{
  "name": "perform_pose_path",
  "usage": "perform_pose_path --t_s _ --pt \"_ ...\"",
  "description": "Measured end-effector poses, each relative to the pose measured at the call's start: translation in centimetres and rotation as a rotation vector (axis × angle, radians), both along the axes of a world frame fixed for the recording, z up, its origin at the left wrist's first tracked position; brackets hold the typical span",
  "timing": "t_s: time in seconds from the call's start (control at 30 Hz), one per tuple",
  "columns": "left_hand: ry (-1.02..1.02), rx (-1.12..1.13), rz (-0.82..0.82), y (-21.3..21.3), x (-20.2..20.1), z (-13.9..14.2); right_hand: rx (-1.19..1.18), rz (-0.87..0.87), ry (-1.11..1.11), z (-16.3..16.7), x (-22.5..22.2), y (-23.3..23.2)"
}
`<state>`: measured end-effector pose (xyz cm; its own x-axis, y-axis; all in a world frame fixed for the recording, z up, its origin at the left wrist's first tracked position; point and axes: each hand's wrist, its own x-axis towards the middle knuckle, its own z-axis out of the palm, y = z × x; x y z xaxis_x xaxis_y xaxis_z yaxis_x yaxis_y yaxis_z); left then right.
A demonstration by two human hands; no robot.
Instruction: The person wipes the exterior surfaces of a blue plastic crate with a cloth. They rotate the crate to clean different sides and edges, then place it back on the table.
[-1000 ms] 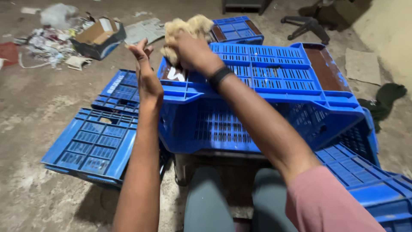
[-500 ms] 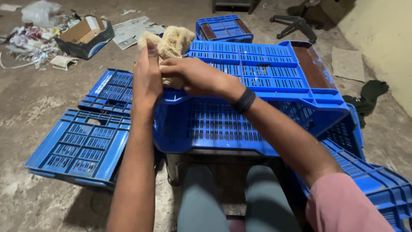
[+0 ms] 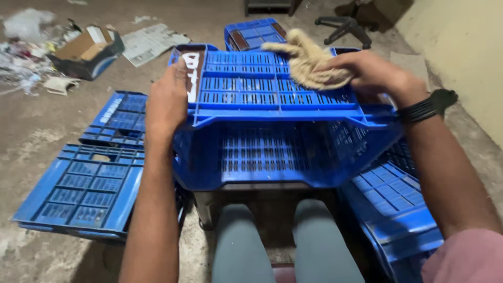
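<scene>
Gripping the blue crate (image 3: 272, 99), left fingers (image 3: 175, 78) clamp its edge, right fingers (image 3: 340, 65) pinch a rag (image 3: 309, 60) amid scattered crates (image 3: 78, 188)

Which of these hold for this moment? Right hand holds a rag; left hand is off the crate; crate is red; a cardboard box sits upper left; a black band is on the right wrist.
1. The right hand holds a beige rag: true.
2. The left hand is off the crate: false, it grips the crate's left edge.
3. The crate is red: false, blue.
4. A cardboard box sits upper left: true.
5. A black band is on the right wrist: true.
</scene>
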<state>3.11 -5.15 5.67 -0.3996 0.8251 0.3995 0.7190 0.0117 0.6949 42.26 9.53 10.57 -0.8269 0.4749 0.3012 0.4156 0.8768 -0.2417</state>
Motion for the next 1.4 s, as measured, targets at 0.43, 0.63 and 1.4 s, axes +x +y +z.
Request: perform_pose_path --t_s 0.43,0.63,1.4 --pt "0.056 -0.035 0.043 -0.4 1.1 1.2 0.437 -0.324 0.131 -6.8 -21.2 6.1" --pt "0.026 0.016 0.032 -0.2 0.5 0.8 0.344 -0.017 0.221 -6.5 -29.1 1.9" --pt "0.199 -0.25 0.193 1.1 -0.4 -0.5 0.285 -0.259 0.021 -3.7 3.3 -6.0"
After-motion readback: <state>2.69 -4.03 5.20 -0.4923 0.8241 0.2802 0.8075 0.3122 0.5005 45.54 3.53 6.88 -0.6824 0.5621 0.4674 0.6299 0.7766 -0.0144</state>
